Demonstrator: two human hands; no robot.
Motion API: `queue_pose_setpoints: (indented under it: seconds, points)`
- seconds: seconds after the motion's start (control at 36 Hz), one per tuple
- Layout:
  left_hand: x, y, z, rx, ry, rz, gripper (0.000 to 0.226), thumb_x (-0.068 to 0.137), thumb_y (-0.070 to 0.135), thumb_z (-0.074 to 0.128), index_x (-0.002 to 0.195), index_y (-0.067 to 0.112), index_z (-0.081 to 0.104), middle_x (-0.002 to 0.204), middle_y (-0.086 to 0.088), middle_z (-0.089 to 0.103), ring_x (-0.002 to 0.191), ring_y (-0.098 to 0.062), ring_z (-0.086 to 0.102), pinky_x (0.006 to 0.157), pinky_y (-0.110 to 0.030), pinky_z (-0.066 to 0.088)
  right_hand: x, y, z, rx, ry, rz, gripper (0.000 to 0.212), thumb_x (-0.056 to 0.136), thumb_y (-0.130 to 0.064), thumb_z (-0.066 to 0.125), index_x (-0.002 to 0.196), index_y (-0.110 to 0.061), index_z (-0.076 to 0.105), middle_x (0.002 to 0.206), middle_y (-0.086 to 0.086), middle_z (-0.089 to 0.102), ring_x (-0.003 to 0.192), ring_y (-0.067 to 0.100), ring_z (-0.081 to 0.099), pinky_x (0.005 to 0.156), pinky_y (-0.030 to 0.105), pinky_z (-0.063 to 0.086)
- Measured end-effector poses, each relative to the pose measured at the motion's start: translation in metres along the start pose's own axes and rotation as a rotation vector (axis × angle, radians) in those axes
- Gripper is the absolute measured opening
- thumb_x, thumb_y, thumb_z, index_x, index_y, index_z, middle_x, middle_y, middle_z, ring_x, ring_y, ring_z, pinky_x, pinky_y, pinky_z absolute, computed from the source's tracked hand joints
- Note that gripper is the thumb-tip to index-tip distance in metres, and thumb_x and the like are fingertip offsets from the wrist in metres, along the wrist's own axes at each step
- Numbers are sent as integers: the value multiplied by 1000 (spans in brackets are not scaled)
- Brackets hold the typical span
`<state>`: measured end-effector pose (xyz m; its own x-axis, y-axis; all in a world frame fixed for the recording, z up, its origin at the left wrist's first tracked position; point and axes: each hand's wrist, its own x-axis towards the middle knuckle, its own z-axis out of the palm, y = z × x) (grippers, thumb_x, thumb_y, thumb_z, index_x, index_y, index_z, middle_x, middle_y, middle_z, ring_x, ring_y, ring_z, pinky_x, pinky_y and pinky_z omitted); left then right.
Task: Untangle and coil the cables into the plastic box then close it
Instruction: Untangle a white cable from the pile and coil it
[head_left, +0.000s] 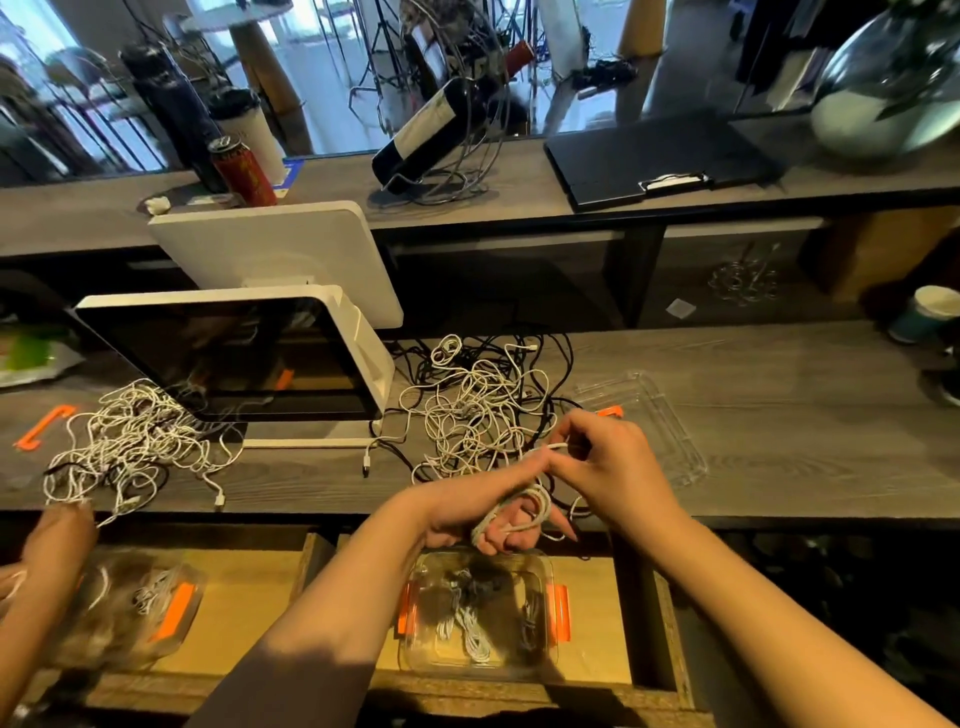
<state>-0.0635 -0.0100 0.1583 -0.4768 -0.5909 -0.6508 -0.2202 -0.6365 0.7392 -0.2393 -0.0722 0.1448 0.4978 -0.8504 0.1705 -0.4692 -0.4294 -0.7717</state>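
Mid-task: left hand (488, 512) wears a half-wound white cable coil (524, 512) around its fingers, right hand (605, 460) pinches the loose end. Clear plastic box with orange latches (545, 571) near, holds some coils. Tangled black-and-white cable pile (478, 410) beyond remains; clear lid (670, 431) right, off.

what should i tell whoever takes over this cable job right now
Left hand: palm up, white cable looped round it, coil part wound.
Right hand: pinches the cable's free end above the left hand.
Plastic box: open in the drawer below the hands, some coiled cables already inside.
Clear lid: on the desk, right of the tangle.
Left: finish this coil, put it in the box, untangle the black and white cable pile, close the box.
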Motion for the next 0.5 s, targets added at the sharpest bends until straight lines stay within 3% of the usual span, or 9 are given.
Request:
queue_pose_setpoints:
  seconds: [0.11,0.19,0.33,0.44,0.5]
  points:
    - [-4,5,2,192,-42,-16,61,97,58,50,132,10,64,69,5,48,58,-7,35,52,-18,35,7,-2,-8,-18,-60,4,36,73,-52,77,78,-20,62,60,-8,56,57,8,50,54,25,41]
    - [-4,1,3,230,-45,-12,55,102,52,42,133,12,64,70,1,52,57,-8,39,60,-22,37,9,2,-17,-3,-21,24,30,78,-49,74,81,-20,65,63,-4,60,59,14,57,57,34,50]
    - [-2,-5,4,106,176,177,49,102,56,29,135,32,56,76,1,67,60,-7,53,70,-22,46,5,10,-24,8,-7,58,24,83,-44,72,78,-23,62,62,-3,59,55,7,50,52,18,41]
    - [4,-9,1,-110,389,323,51,96,57,35,133,30,57,76,0,66,60,-7,52,60,-19,47,-2,10,-16,39,-55,95,19,88,-41,68,81,-24,64,64,1,64,57,13,57,56,33,48]
    - [7,-9,2,-241,468,361,44,99,52,38,126,27,61,75,-2,65,58,-8,51,55,-18,46,-5,12,-9,71,-71,95,18,91,-36,67,82,-22,65,60,-2,60,53,9,51,53,27,43]
